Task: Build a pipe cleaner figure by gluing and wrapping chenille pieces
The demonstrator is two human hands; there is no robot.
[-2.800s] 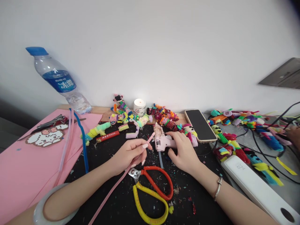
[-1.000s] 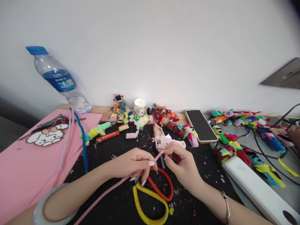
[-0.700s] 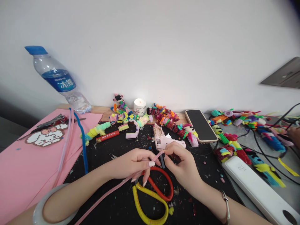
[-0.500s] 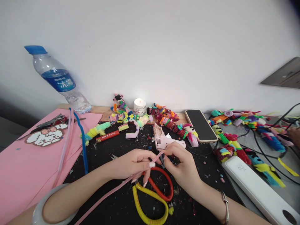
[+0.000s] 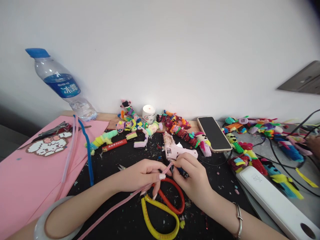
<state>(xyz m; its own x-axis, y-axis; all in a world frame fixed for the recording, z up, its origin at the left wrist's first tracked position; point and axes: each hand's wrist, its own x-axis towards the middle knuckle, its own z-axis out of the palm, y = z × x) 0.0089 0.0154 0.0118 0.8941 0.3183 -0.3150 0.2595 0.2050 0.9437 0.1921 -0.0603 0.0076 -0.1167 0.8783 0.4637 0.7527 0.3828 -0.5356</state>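
A long pink pipe cleaner [image 5: 113, 209] runs from the bottom edge up through my left hand [image 5: 145, 175], which pinches it between thumb and fingers. At its upper end, my right hand [image 5: 191, 171] closes its thumb and forefinger on the tip. Both hands are close together over the black mat. Beneath them lie scissors with one red and one yellow handle [image 5: 161, 232]; a blade tip shows left of my left hand. Just beyond my fingers rests a pale pink glue gun [image 5: 178, 151], its nozzle end stained brown.
Colourful pipe-cleaner figures [image 5: 182, 131] line the back, beside a white candle cup [image 5: 149, 114] and a phone [image 5: 215, 134]. A bottle [image 5: 62, 85] leans on the wall. Blue [image 5: 87, 146] and lilac strips lie left, on pink paper [image 5: 15, 180]. A white device [image 5: 277, 200] and cables lie right.
My right hand has shifted and turned slightly at the tip of the pink pipe cleaner. My left hand stays nearly still, and the surrounding things have not moved.
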